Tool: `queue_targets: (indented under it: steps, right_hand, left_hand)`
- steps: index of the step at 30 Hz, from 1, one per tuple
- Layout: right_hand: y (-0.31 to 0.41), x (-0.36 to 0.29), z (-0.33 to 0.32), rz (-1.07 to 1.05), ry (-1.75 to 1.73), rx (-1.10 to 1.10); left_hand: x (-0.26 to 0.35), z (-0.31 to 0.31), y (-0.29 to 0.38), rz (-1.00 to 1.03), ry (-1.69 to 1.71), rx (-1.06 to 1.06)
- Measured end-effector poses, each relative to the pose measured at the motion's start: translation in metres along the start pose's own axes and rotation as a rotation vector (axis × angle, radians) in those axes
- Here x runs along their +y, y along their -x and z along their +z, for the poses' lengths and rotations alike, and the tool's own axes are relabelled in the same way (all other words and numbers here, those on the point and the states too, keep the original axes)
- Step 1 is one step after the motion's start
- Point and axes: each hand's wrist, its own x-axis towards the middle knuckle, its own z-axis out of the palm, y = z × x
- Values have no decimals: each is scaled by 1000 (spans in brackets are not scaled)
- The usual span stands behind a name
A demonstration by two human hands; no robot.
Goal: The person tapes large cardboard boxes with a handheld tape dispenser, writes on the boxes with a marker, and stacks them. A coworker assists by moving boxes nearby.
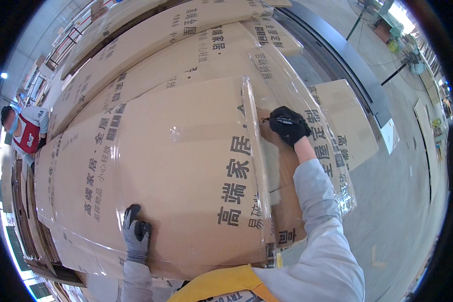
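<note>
A large flat cardboard package [181, 151] with printed writing and clear plastic wrap lies in front of me. My left hand [136, 234], in a grey glove with dark fingertips, rests on its near part and holds nothing. My right hand [288, 126], in a black glove, is closed around a small dark pen-like tool [283, 120]; its exact kind is unclear. That hand is above a lower brown cardboard surface [283, 154], just right of the package's wrapped right edge [255, 151]. A plastic-wrapped cardboard piece [317, 120] extends beyond my right wrist.
More long cardboard packages [143, 53] are layered at the far side. At left, a person [26, 130] in a red vest stands by the packages. Stacked flat sheets [32, 222] are at lower left. A dark metal rail [347, 60] crosses the floor beside pedestal fans [413, 62].
</note>
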Motion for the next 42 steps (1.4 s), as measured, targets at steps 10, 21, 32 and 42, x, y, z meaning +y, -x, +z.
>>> queue_targets:
  steps: [10,21,32,42]
  right_hand:
    - [-6,-3,-22,83,-1,-72]
    - [-2,2,-27,94,39,-170]
    - [2,9,-18,109,-50,-29]
    - [4,-3,-24,53,215,-46]
  left_hand:
    - [-4,3,-1,37,0,-2]
    - [5,2,2,-26,80,42]
    - [3,1,1,15,3,66]
    - [-1,-6,-22,97,-65,2]
